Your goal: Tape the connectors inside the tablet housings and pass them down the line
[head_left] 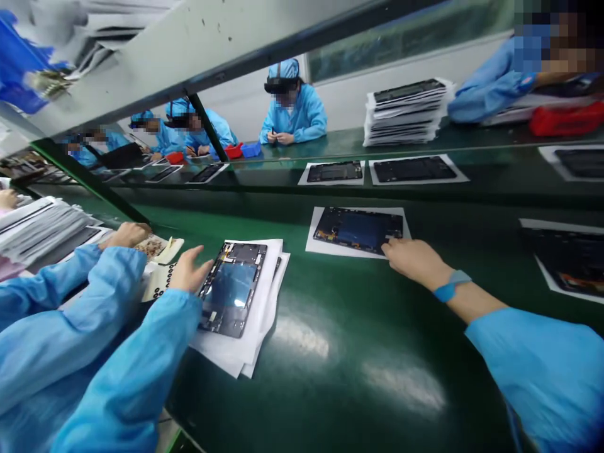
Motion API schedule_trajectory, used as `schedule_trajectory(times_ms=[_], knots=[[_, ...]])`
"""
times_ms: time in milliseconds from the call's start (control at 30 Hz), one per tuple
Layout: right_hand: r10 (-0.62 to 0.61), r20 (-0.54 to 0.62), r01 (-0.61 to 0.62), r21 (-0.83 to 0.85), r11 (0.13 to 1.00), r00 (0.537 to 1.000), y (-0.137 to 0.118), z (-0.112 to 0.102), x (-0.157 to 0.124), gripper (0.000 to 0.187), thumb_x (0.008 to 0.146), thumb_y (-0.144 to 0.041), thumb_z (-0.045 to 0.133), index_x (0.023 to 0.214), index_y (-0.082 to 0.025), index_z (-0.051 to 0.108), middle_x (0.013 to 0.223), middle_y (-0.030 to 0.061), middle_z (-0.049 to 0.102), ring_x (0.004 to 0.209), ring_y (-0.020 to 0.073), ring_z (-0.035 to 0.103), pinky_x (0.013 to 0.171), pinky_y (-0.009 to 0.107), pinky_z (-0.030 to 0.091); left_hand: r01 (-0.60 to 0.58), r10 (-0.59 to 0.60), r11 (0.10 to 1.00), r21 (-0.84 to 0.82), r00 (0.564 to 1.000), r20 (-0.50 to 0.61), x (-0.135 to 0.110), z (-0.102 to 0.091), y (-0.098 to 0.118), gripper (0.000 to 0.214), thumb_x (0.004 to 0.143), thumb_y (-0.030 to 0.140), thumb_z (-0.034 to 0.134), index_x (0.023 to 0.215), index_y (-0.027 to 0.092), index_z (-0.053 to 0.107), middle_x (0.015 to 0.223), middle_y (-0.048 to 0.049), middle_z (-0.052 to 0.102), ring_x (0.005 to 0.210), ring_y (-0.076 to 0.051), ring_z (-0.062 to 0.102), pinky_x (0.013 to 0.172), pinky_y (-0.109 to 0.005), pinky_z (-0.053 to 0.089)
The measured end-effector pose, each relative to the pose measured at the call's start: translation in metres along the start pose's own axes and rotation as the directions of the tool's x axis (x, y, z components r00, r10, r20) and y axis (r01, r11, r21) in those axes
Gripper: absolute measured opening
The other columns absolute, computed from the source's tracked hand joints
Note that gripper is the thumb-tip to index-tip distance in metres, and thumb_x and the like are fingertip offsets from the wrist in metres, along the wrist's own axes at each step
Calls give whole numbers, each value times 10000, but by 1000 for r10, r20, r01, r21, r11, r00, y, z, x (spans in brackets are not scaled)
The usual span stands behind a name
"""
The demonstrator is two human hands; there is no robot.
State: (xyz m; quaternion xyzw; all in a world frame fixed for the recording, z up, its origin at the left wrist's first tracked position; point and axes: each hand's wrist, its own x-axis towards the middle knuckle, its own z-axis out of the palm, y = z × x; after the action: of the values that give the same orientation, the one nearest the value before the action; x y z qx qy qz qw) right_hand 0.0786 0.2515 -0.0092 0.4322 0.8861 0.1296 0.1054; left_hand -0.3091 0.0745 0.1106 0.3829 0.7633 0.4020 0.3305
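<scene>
We note near tablet [233, 289]: back off, dark frame, bluish panel at centre, flat and skewed on paper stack [236, 355] at green belt [353, 358] edge. We note far tablet [358, 229]: same build, flat on white sheet [314, 244], well apart.

Right hand [415, 261] on opened tablet [357, 230]

Glossy green conveyor belt [330, 377]; pale wall [340, 94] behind; perhaps a window [401, 38].

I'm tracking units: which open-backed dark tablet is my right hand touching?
The dark tablet on the single white sheet: the right hand touches its corner. The left hand touches another tablet, on a paper stack.
</scene>
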Motion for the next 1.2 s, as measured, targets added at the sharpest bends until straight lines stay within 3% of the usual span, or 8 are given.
schedule_trajectory(times_ms=[133,267,367,467,767,1000,1100,1200], knots=[[-33,81,38,-53,998,996,-4,-12,5,333,926,-405,597,1120,-134,596,1072,73,616,909,162,611,786,351,545,-20,65,985,-169,963,262,-29,64,2,432,906,526,590,1158,176,614,1102,-129,703,1092,-261,653,922,-449,540],[-12,51,17,-101,995,999,-13,-38,-14,206,928,-302,583,1009,-114,607,949,62,621,799,145,599,689,300,514,112,74,932,-346,873,482,-55,186,18,427,937,540,549,1130,163,611,1041,-148,712,988,-232,698,866,-405,568],[23,-20,-25,-118,993,1000,-35,-61,-65,92,873,-120,520,890,-98,608,841,102,610,700,166,578,600,297,425,225,87,858,-462,823,562,-73,267,28,555,943,607,482,1238,141,547,1080,-162,689,992,-230,700,829,-352,577],[74,-58,-80,-108,991,996,-67,-78,-145,161,858,-81,458,844,-135,609,784,95,602,655,169,553,616,326,397,346,73,802,-487,752,655,-104,303,9,646,936,640,442,1351,145,453,1216,-171,631,1024,-229,686,797,-322,583],[85,-370,36,307,951,925,-157,-31,-338,411,960,-471,443,1243,-236,626,1254,36,633,1138,263,549,1058,474,325,431,-52,902,-34,185,981,-150,232,-100,699,619,526,856,1157,126,658,953,-128,725,741,-246,703,590,-303,567],[220,-437,-54,360,931,872,-144,-49,-343,233,942,-264,483,1066,-234,677,1089,26,688,1048,197,584,973,390,426,18,-168,985,169,253,953,-109,181,-95,404,842,574,646,916,178,676,640,-9,673,534,-148,645,470,-194,465],[354,-575,-297,194,935,737,-81,-52,-377,138,856,-315,659,988,-274,669,904,35,688,896,201,616,837,366,482,-548,225,832,85,475,851,-91,166,-86,310,909,496,579,808,218,674,672,7,678,550,-132,634,499,-197,452],[480,-639,-595,45,803,600,-21,-34,-424,380,783,-279,751,1139,-202,643,927,110,693,862,248,640,752,373,496,-914,693,398,75,354,628,-85,173,-71,284,954,423,533,818,213,669,741,-14,696,620,-158,660,569,-234,475]])
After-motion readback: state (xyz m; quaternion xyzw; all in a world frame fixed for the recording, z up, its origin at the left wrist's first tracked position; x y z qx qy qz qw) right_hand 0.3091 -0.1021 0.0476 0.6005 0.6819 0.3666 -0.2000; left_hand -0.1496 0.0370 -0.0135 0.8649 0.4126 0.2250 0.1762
